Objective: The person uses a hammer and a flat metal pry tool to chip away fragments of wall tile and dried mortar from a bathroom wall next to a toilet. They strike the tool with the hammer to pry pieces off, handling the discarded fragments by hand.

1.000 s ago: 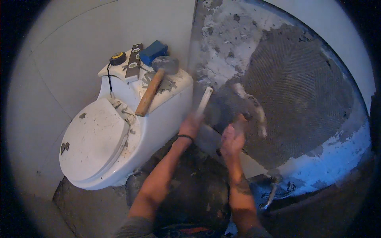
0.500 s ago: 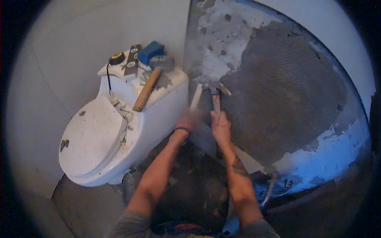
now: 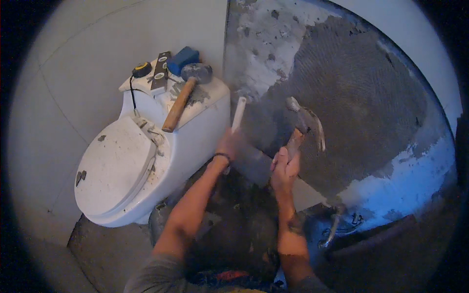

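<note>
My left hand (image 3: pixel 228 147) is closed around a pale, straight bar-like tool (image 3: pixel 238 115) with a small hole near its upper end; its exact kind does not show. A dark bracelet circles that wrist. My right hand (image 3: pixel 284 172) grips the worn wooden handle of a claw hammer (image 3: pixel 302 122). The hammer's head is raised to the right of the bar, apart from it, over the ridged grey mortar (image 3: pixel 356 107). A grey flat surface (image 3: pixel 255 163) lies between my hands; what it belongs to is unclear.
At the left stands a white toilet (image 3: pixel 115 168) with crumbs of mortar on it. On its tank lie a rubber mallet (image 3: pixel 181 102), a small level (image 3: pixel 160 73), a tape measure (image 3: pixel 141 70) and a blue sponge-like block (image 3: pixel 183 59). A metal pipe (image 3: pixel 334 225) is at the lower right.
My right hand has swung the hammer up and to the right, away from the bar's upper end. The left hand stays nearly in place with the bar.
</note>
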### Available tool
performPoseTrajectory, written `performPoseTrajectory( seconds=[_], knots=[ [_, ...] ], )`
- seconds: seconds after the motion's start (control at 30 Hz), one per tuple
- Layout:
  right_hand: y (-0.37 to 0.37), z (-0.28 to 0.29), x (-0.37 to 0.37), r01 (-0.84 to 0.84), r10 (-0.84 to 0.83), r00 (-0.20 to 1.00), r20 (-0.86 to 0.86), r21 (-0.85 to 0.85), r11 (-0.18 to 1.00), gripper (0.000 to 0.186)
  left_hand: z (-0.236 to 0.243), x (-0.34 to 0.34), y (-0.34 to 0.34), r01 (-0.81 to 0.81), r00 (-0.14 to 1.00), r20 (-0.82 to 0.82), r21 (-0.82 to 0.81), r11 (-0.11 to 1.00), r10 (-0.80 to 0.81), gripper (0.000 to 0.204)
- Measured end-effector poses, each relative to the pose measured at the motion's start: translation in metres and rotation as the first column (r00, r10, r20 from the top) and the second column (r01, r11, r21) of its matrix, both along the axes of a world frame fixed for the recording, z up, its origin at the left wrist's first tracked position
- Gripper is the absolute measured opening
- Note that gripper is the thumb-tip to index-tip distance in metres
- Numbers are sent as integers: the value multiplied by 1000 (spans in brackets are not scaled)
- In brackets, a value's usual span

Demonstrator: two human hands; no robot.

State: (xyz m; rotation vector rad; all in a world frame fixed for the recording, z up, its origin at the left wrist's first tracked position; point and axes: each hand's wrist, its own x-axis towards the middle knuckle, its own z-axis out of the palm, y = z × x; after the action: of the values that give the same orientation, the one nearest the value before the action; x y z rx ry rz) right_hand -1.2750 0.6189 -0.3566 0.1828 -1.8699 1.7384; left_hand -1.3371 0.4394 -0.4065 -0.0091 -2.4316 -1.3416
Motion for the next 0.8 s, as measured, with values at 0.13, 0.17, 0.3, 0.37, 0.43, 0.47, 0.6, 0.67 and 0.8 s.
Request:
performPoseTrajectory(
  seconds=[0.13,0.17,0.3,0.37,0.43,0.47,0.6,0.67,0.8],
  knots=[
    [7,6,9,-30,29,995,95,4,1000,22,-50,72,13,110,963,242,29,993,-114,44],
    [12,-2,5,-27,27,995,99,-4,1000,22,-52,72,14,113,962,248,21,993,-115,44],
    [7,-6,0,-53,51,998,42,33,998,26,-21,53,2,-32,999,26,-52,998,34,43],
    [4,-8,-2,-68,68,998,-9,-25,997,21,6,22,-6,-86,996,-8,-36,996,86,42],
    [18,-30,-15,33,-17,996,-88,181,983,21,23,16,-5,-62,992,103,-61,996,68,42],
    [20,-30,-15,34,-20,996,-86,169,985,21,28,16,-7,-48,977,205,-73,996,62,43],
    [37,-33,-21,69,-52,991,-123,134,989,20,-37,106,7,243,928,314,-105,964,-200,43],
    [30,-26,-13,60,-41,990,-138,136,989,21,-40,102,-2,23,966,256,-203,979,30,42],
    [38,-26,-8,-67,67,988,137,-3,998,41,0,55,4,-71,995,69,-44,996,74,37]
  ],
)
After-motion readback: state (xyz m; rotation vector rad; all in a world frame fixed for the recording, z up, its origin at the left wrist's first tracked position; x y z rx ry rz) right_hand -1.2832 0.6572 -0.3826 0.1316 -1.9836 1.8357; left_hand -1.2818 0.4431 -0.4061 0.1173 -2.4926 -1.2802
